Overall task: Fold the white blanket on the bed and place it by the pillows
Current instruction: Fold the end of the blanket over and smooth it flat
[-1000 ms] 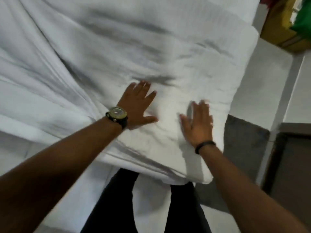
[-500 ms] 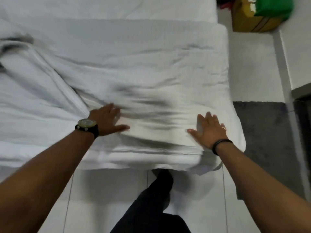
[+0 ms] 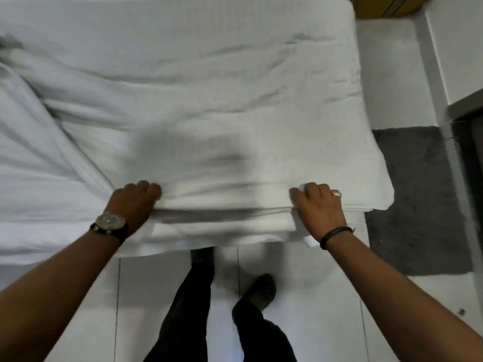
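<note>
The white blanket (image 3: 222,121) lies spread in folded layers over the bed (image 3: 39,231), with its near edge stacked along the bed's front side. My left hand (image 3: 133,202), with a watch on the wrist, grips that near edge with curled fingers. My right hand (image 3: 320,205), wearing a ring and a black wristband, grips the same edge further right, near the blanket's corner. No pillows are in view.
A dark grey mat (image 3: 418,199) lies on the white tiled floor (image 3: 313,296) right of the bed. A yellow-brown box (image 3: 379,6) stands at the top right. A white wall and dark doorway (image 3: 467,142) border the right. My legs stand at the bed's edge.
Both hands went from lying flat on the blanket to curling round its near edge. They slid toward me and further apart. The view tilted more toward the floor.
</note>
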